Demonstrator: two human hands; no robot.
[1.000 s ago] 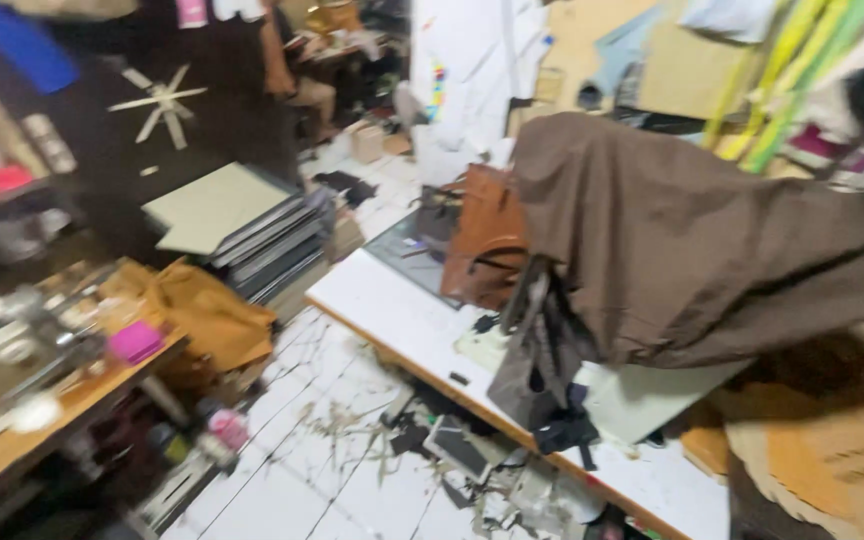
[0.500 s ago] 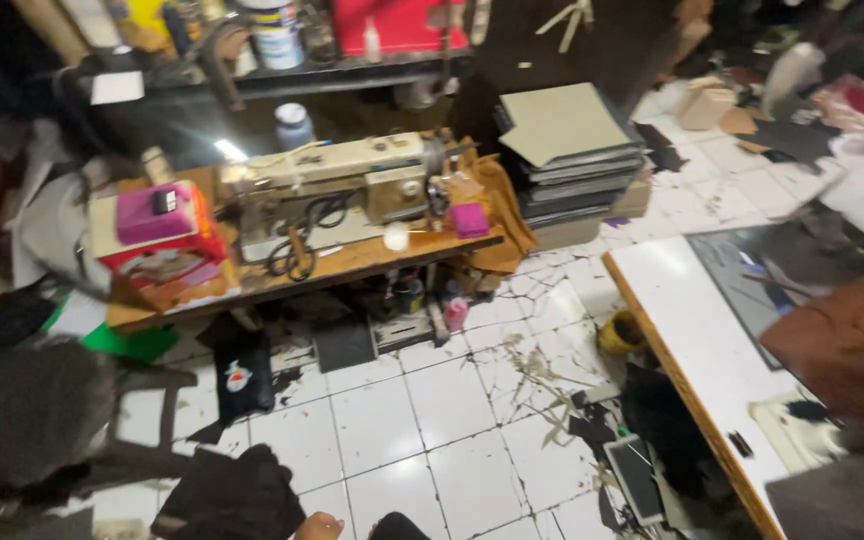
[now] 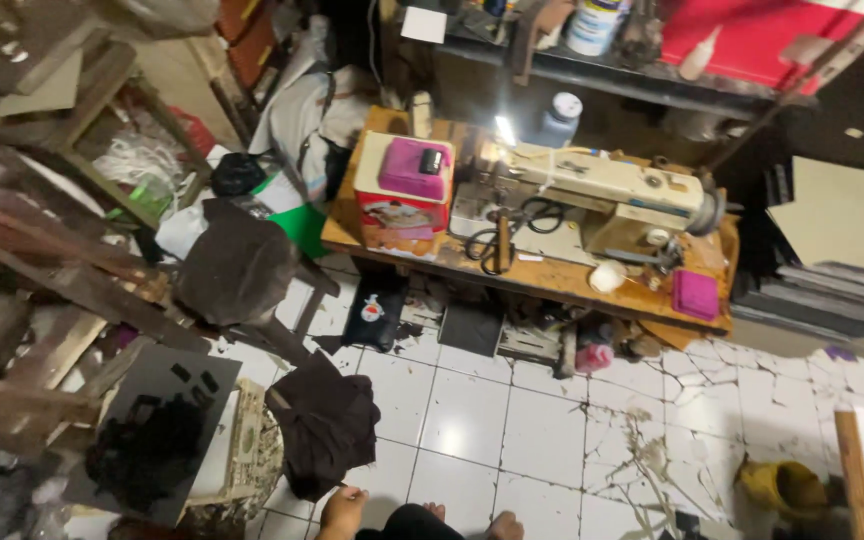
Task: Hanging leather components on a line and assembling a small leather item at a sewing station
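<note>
Fingers of what looks like the left hand (image 3: pixel 342 510), cut by the frame edge at 6 o'clock: cannot tell whether apart or together. Right hand not seen. Nothing visibly held. Just beside that hand, towards 11 o'clock of it, dark cloth (image 3: pixel 327 425) crumpled on the white tiled floor (image 3: pixel 472 410), not yet picked up. Further at 10 o'clock, stool (image 3: pixel 237 262) with dark seat. At 12 o'clock, wooden table (image 3: pixel 552 280) with pink case (image 3: pixel 410 168), scissors (image 3: pixel 497 240) and cream sewing machine (image 3: pixel 592 185), unattended, well apart from the cloth. So judged: sewing not begun.
</note>
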